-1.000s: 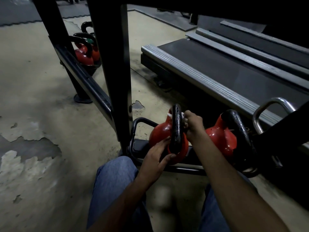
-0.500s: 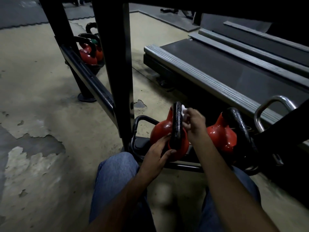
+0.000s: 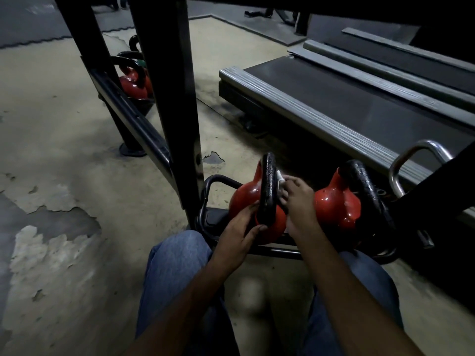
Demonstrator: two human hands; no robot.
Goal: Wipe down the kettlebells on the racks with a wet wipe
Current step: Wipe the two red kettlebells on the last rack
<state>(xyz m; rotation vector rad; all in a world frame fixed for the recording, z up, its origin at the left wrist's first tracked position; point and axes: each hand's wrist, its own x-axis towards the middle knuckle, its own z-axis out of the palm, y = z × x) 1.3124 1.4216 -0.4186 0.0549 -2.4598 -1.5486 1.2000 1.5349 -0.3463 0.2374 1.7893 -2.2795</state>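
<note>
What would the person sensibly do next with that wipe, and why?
Probably slide the wet wipe down the black handle toward its base: the right hand presses it high on the handle's side, while the left hand steadies the kettlebell.

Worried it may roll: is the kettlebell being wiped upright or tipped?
Roughly upright: the kettlebell has its black handle on top; the left hand holds it.

Two red kettlebells stand up front: the left kettlebell (image 3: 244, 199) and the right kettlebell (image 3: 334, 206). At least two far kettlebells (image 3: 133, 87) sit farther back. One wipe (image 3: 279, 176). Two hands: left hand (image 3: 239, 232), right hand (image 3: 298, 201).
</note>
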